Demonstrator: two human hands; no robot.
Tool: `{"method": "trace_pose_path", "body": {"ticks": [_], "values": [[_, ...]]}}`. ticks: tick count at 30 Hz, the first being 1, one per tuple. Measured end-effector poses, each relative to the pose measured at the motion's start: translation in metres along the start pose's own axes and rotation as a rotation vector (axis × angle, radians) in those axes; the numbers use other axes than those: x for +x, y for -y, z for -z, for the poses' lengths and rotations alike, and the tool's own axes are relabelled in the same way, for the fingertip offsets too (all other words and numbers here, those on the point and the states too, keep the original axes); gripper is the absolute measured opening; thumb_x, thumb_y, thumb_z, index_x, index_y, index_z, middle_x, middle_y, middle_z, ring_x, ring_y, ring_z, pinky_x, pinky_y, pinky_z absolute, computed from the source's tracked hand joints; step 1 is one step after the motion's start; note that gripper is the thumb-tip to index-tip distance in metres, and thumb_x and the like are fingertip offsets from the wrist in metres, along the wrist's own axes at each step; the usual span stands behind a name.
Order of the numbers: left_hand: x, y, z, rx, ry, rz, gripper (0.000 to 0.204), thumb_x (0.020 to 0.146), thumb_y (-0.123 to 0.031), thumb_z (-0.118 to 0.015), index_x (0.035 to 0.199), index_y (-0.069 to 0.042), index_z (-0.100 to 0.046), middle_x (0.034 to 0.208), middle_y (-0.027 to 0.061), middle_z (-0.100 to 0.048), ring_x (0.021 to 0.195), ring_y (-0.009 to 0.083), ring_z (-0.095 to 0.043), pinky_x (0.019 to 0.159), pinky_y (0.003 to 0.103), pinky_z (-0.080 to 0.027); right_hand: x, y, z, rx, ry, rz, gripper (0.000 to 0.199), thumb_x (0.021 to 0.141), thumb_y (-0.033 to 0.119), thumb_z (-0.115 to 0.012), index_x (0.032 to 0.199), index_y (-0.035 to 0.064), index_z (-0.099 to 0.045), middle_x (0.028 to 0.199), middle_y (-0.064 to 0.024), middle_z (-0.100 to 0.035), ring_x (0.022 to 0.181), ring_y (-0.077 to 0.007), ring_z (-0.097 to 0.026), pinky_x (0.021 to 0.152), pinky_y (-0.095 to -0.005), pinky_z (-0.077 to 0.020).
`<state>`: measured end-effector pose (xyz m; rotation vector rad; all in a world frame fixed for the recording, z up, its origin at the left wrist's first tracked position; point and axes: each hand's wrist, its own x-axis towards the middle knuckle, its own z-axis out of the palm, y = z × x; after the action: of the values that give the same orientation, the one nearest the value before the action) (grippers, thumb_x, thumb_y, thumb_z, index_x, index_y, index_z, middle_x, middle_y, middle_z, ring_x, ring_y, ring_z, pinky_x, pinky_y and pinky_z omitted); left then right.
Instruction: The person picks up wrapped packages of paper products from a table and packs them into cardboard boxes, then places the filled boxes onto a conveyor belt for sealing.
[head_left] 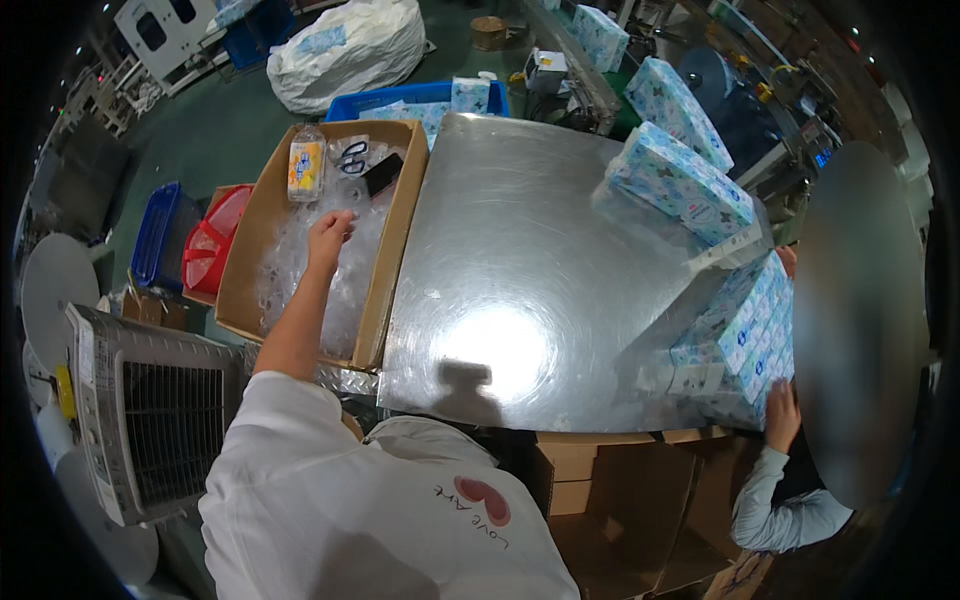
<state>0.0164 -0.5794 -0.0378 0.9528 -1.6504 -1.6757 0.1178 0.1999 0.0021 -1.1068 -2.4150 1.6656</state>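
My left hand [330,236] reaches over a cardboard box [397,265] full of loose clear plastic bags [325,290]. Its fingers are curled closed, and whatever may be in them is too small or see-through to make out. Near its fingertips lie a dark phone [382,175] and dark-framed glasses [353,158]. A bottle with an orange label [305,165] rests on the bags at the box's far end. My right hand is outside the picture. Beside the box stands a bare metal table [520,250].
At the right, a co-worker's hands [783,415] hold a bundle of blue-and-white patterned packs [745,335]. More such packs [685,180] stand along the table's far right. An open carton [640,500] sits below its near edge; a slatted grey machine [165,420] is at left.
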Motion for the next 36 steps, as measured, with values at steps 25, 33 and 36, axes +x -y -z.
{"method": "trace_pose_path", "body": {"ticks": [25, 33, 36], "values": [[-0.437, -0.037, -0.302, 0.512, 2.127, -0.682, 0.041, 0.079, -0.026, -0.063, 0.109, 0.002, -0.057, 0.091, 0.0188, -0.062, 0.084, 0.032, -0.06, 0.073, 0.038, -0.048, -0.129, -0.066, 0.029, 0.14, -0.216, -0.066, 0.028, 0.082, 0.01, -0.06, 0.106, -0.0053, -0.055, 0.1, -0.0119, -0.062, 0.091, -0.0209, -0.057, 0.082, -0.0309, -0.0427], [-0.326, -0.07, -0.375, 0.625, 1.758, -0.649, 0.035, 0.08, -0.026, -0.06, 0.109, -0.007, -0.059, 0.086, 0.0157, -0.062, 0.081, 0.0296, -0.059, 0.073, 0.036, -0.047, -0.12, -0.019, 0.037, -0.988, -0.481, 0.211, 0.071, 0.081, 0.014, -0.059, 0.135, -0.0077, -0.019, 0.13, -0.0289, -0.034, 0.116, -0.0418, -0.038, 0.099, -0.0454, -0.0291], [-0.24, -0.061, -0.437, 0.544, 1.32, -0.883, 0.039, 0.077, -0.024, -0.062, 0.11, -0.004, -0.057, 0.096, 0.0171, -0.061, 0.091, 0.0319, -0.056, 0.079, 0.041, -0.044, -0.094, 0.023, 0.019, -0.846, -0.553, 0.379, 0.064, 0.083, 0.016, -0.059, 0.131, -0.0087, -0.027, 0.124, -0.026, -0.041, 0.114, -0.0387, -0.041, 0.097, -0.044, -0.0322]]}}
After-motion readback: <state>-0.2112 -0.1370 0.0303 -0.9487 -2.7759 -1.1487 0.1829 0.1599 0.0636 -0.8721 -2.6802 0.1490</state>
